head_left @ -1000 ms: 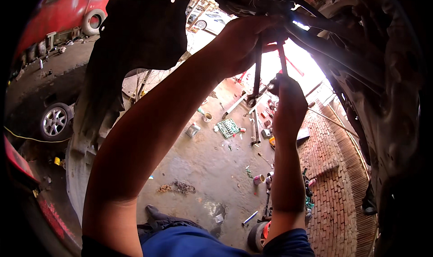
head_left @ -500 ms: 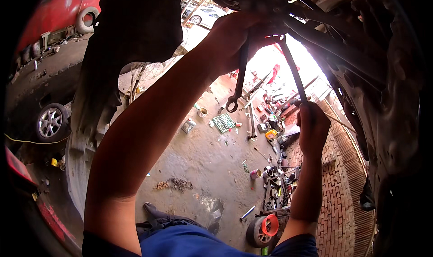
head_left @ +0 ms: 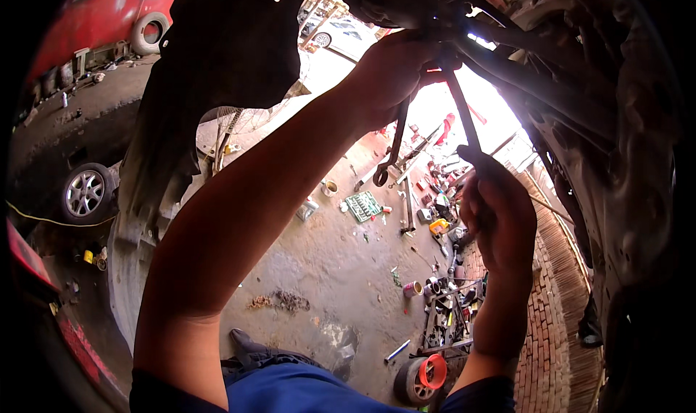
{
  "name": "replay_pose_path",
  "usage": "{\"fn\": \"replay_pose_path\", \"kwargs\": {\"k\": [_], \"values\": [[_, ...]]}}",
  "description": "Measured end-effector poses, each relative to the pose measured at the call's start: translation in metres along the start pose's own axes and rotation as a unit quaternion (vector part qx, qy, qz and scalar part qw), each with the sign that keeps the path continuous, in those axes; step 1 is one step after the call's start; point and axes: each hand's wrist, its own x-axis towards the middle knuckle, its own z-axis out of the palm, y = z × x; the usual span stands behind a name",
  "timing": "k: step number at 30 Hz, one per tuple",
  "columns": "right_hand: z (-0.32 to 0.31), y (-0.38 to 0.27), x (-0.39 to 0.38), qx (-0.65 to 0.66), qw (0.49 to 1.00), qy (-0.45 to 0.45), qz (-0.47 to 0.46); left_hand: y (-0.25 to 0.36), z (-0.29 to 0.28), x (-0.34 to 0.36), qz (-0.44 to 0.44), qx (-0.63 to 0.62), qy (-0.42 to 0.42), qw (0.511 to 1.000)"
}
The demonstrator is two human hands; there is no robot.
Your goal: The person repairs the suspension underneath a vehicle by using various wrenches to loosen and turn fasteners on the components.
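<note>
Overhead, my left hand (head_left: 395, 69) reaches up to the dark underside of a vehicle (head_left: 536, 72), its fingers closed and partly lost in shadow. A combination wrench (head_left: 400, 134) slants down from it, ring end lowest. My right hand (head_left: 500, 214) is lower and to the right, closed round the lower end of a second wrench (head_left: 462, 105), with the thumb stretched up along the shaft. The upper end of that wrench meets the dark parts beside my left fingers. Shadow hides what exactly it sits on.
A dark torn panel (head_left: 225, 43) hangs at left. On the floor below lie a green socket set case (head_left: 364, 206), cans, a rack of tools (head_left: 449, 315) and a wheel with a red ring (head_left: 433, 372). A brick strip (head_left: 547, 326) runs along the right.
My right hand has moved slightly up the second wrench, its thumb now stretched along the shaft. The wrench at my left hand has swung a little to the right. My view has shifted slightly.
</note>
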Motion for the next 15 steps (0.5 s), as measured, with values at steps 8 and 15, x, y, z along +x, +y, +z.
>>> {"fn": "replay_pose_path", "kwargs": {"k": [8, 15], "values": [[-0.018, 0.043, 0.058, 0.396, 0.869, -0.269, 0.121, -0.003, -0.006, 0.001, 0.005, 0.021, -0.024, 0.999], [-0.001, 0.028, 0.042, 0.463, 0.835, -0.28, 0.097, -0.005, 0.002, -0.004, 0.008, 0.004, -0.002, 1.0]]}}
